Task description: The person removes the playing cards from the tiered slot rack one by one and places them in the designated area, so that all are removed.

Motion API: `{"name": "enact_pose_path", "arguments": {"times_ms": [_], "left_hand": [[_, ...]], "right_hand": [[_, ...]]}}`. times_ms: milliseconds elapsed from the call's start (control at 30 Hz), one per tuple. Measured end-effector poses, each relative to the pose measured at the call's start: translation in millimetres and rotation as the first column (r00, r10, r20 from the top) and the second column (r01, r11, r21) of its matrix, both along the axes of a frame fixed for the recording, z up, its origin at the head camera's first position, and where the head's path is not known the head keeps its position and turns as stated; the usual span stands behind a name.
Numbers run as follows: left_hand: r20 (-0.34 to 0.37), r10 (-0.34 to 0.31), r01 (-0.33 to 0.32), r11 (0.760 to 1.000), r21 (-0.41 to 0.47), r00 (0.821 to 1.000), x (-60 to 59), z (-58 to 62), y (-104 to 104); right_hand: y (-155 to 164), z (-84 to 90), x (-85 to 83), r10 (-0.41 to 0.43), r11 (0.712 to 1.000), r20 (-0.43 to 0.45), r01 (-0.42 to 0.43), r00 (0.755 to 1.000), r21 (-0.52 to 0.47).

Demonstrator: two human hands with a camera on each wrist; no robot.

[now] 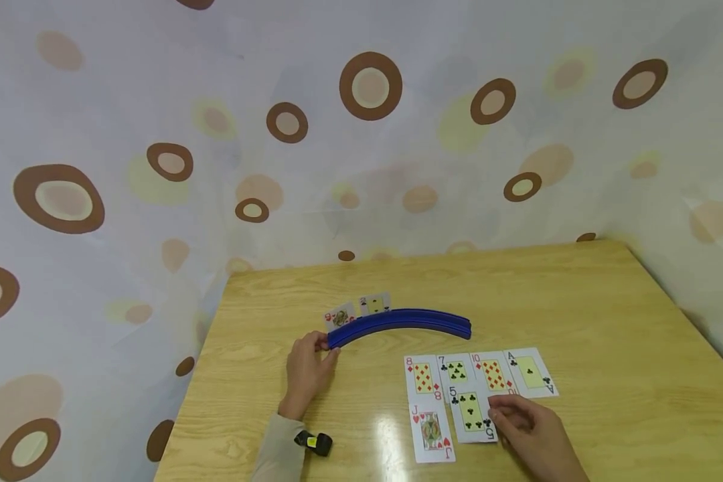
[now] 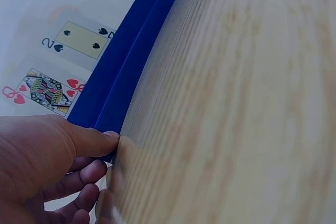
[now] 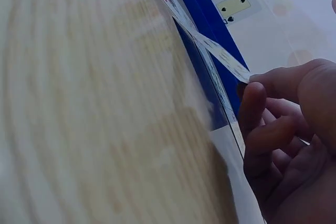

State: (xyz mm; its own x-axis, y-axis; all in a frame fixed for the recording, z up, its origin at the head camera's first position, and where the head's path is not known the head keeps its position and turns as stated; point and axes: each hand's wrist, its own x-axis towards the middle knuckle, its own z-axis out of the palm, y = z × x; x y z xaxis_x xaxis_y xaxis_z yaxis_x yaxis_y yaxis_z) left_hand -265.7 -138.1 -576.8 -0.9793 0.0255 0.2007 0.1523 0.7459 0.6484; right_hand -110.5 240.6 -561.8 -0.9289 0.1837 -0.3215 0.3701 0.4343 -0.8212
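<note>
This looks like a corner of a room with a homely feel, though whether it is truly a home cannot be told. Pale walls (image 1: 424, 154) printed with brown rings and peach and yellow spots, wrinkled in places, stand behind and on both sides of a light wooden table (image 1: 614, 328). Playing cards (image 1: 432, 432) and a curved blue card holder (image 1: 406, 318) on it suggest a games spot.

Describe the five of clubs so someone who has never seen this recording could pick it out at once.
On the wooden table, on the person's side of the curved blue rack, six cards show face up. The five of clubs is in the nearer pair, right of the jack of hearts. Unlike its neighbours, it is pinched at one edge by the right hand.
</note>
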Motion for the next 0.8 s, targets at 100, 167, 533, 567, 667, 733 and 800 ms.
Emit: {"name": "enact_pose_path", "arguments": {"times_ms": [100,167,533,567,667,733,800], "left_hand": [[0.004,0.001,-0.001,1.000,0.006,1.000,0.0,0.1,-0.4],[0.002,-0.001,0.001,1.000,0.007,1.000,0.2,0.0,-0.6],[-0.003,-0.010,0.010,1.000,0.014,1.000,1.5,5.5,1.8],[-0.001,-0.010,0.010,1.000,0.014,1.000,1.4,5.7,1.9],[-0.002,-0.007,0.007,1.000,0.005,1.000,1.0,5.1,1.5],[-0.003,-0.006,0.006,1.000,0.002,1.000,1.0,5.0,1.2],[-0.007,-0.007,0.007,1.000,0.000,1.000,1.1,5.2,0.8]], "right_hand": [[-0.7,0.4,1.1,0.016,1.000,0.021,-0.017,1.000,0.018],[-1.7,0.2,2.6,0.024,0.999,0.025,-0.025,0.999,0.029],[-7.2,5.6,6.7,0.069,0.992,0.004,-0.069,0.998,0.108],[-7.0,6.7,7.2,0.072,0.991,0.001,-0.071,0.997,0.114],[-6.0,9.5,8.7,0.077,0.989,0.004,-0.077,0.997,0.130],[-5.7,11.0,9.6,0.074,0.988,0.017,-0.076,0.997,0.131],[-6.0,12.3,9.7,0.070,0.988,0.032,-0.074,0.997,0.136]]}}
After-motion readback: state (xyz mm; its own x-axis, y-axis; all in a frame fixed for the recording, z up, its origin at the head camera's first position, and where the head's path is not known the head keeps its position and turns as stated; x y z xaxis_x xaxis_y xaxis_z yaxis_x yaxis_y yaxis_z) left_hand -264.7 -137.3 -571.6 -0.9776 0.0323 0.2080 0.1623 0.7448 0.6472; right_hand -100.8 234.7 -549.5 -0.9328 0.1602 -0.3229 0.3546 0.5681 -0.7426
